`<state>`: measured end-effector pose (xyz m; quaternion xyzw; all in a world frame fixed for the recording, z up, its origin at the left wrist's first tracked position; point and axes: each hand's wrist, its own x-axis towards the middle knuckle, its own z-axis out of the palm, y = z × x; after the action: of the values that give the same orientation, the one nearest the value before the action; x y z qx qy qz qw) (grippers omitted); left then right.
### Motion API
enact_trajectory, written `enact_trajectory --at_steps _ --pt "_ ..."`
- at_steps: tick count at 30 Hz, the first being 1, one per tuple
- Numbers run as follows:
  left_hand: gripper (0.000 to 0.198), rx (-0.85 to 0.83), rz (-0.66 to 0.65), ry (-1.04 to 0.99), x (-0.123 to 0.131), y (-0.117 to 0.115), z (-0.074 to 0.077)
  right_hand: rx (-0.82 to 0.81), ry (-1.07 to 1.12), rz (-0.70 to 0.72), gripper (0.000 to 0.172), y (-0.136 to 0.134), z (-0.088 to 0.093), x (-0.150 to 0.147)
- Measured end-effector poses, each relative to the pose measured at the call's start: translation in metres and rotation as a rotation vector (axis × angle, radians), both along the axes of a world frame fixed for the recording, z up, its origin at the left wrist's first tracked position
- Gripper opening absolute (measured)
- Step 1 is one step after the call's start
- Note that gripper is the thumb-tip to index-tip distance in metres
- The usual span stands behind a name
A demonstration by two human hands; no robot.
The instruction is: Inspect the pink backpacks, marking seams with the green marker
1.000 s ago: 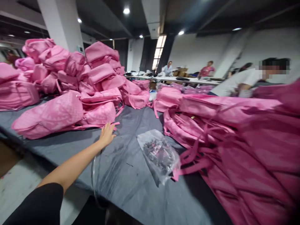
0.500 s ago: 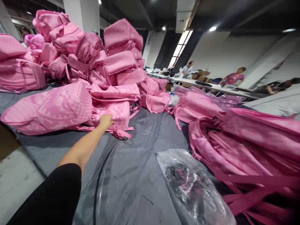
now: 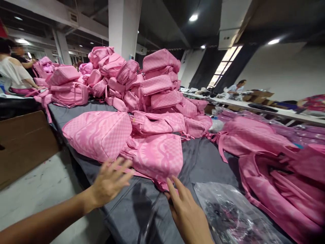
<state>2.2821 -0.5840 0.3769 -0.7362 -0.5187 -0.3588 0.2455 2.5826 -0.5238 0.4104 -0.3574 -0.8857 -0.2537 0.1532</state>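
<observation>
Left hand (image 3: 109, 184) open, fingers splayed over the grey table (image 3: 138, 191)! The pink backpack (image 3: 159, 156) lies just beyond, right hand (image 3: 189, 210) at its near corner, grip impossible to tell; plastic bag (image 3: 233, 217) just beside.

Round lamps (image 3: 193, 17) are glowing against a dark ceiling (image 3: 165, 23), and a window (image 3: 224, 67) is shining white, leaning under wide-angle distortion. The left hand (image 3: 108, 186) is looking blurred, while the right hand (image 3: 188, 210) is appearing sharper. A soft shadow (image 3: 142, 203) is darkening the near edge of the table (image 3: 200, 162), and the clear plastic bag (image 3: 236, 217) is glinting.
</observation>
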Motion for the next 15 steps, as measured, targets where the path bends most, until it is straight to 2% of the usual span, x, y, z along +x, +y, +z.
enact_trajectory --at_steps 2,3,5,8,11,13,15 --pt "0.087 0.109 0.352 -0.085 -0.035 -0.015 -0.012 -0.099 -0.13 -0.102 0.046 0.025 0.004 -0.044" --pt "0.097 0.078 0.485 -0.132 -0.052 -0.011 -0.017 -0.164 -0.187 -0.142 0.051 0.038 0.004 -0.065" --pt "0.109 -0.055 0.605 -0.197 -0.081 0.012 -0.021 -0.236 -0.222 -0.195 0.056 0.061 -0.002 -0.1" --pt "0.105 -0.25 0.632 -0.297 -0.112 0.056 -0.012 -0.257 -0.197 -0.231 0.043 0.082 -0.017 -0.128" --pt "0.087 -0.347 0.643 -0.414 -0.14 0.087 0.01 -0.254 -0.184 -0.185 0.032 0.081 -0.028 -0.117" --pt "0.08 -0.38 0.658 -0.467 -0.16 0.102 0.022 -0.255 -0.189 -0.134 0.034 0.069 -0.031 -0.089" --pt "0.074 -0.425 0.667 -0.498 -0.175 0.116 0.028 -0.224 -0.185 -0.065 0.04 0.051 -0.036 -0.044"
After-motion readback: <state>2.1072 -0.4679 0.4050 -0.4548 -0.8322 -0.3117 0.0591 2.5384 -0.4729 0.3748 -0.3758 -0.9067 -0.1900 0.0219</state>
